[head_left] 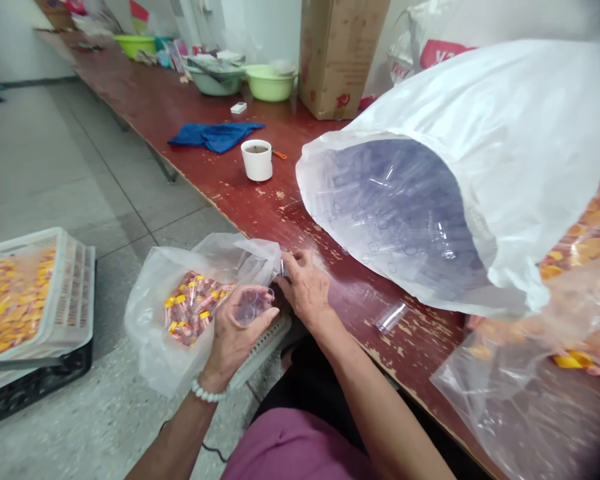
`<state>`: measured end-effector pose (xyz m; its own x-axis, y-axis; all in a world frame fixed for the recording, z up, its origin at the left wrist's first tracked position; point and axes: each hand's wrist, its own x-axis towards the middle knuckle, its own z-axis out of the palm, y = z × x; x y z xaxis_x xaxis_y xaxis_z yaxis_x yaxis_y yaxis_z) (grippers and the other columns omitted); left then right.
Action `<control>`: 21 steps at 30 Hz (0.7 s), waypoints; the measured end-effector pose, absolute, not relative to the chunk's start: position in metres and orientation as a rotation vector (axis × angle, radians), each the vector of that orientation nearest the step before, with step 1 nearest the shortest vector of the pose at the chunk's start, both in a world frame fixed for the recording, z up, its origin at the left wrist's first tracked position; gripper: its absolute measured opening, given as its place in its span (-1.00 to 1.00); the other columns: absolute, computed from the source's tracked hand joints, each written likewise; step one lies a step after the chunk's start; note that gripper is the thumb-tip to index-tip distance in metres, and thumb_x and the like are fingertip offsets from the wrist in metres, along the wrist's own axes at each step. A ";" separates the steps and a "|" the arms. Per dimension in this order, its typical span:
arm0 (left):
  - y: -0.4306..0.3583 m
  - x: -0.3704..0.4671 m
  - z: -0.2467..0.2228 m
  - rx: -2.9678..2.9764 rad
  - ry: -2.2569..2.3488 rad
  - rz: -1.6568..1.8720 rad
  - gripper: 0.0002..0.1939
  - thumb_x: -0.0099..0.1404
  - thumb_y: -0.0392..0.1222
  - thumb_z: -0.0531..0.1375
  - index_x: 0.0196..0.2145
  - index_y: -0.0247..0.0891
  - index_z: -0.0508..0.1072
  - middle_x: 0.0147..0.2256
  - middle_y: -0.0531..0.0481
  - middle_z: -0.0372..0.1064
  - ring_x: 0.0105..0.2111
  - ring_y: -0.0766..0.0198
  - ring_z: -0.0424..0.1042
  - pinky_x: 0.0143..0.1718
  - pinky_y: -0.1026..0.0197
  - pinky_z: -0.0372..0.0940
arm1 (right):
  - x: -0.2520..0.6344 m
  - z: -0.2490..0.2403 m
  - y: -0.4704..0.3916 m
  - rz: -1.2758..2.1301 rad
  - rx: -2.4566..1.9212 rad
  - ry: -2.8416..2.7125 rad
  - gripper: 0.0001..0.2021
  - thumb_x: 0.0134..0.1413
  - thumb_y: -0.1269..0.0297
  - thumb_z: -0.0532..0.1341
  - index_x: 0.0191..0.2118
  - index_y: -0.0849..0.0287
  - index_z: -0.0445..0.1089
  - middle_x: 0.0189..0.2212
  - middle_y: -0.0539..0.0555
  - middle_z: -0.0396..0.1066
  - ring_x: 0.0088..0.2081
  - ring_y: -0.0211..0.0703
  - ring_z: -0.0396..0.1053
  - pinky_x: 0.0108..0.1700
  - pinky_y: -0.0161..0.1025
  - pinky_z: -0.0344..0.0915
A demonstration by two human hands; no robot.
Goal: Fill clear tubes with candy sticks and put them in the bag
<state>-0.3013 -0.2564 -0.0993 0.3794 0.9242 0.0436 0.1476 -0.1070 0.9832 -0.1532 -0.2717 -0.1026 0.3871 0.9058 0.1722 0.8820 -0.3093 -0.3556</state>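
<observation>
Several clear plastic tubes [253, 305] are bunched in my left hand [235, 327], their round ends facing up. My left hand, with a beaded bracelet at the wrist, is over the edge of a lined basket holding yellow-capped, red-patterned tubes [195, 303]. At the table's edge, my right hand [305, 287] pinches one clear tube [281, 267] between thumb and fingers. One more clear tube [392, 317] lies on the red table [340, 280], right of my right hand. A large white sack [520, 133] lies open on its side, full of clear tubes [400, 193].
A white cup [257, 161] of dark liquid and a blue cloth [215, 135] are on the table. Behind stand green basins [270, 83] and a cardboard box [337, 60]. A crate [75, 293] of yellow-capped tubes is at left; plastic bags [520, 393] are at right.
</observation>
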 end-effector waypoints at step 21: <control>-0.300 -0.273 -0.086 1.819 0.522 0.501 -0.61 0.02 -0.35 0.26 -0.14 -0.16 0.41 -0.16 -0.05 0.48 -0.20 0.14 0.48 -0.19 0.17 0.36 | -0.146 -0.066 -0.398 0.663 -1.802 -1.182 -0.71 0.22 0.09 0.04 -0.12 0.12 0.39 -0.23 0.05 0.47 -0.22 -0.21 0.40 -0.15 -0.27 0.26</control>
<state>-0.2727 -0.3003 -0.0861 0.8119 0.5782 0.0804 0.1046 -0.2795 0.9544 -0.1458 -0.3978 -0.0661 0.4107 0.9115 0.0233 0.4557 -0.1831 -0.8711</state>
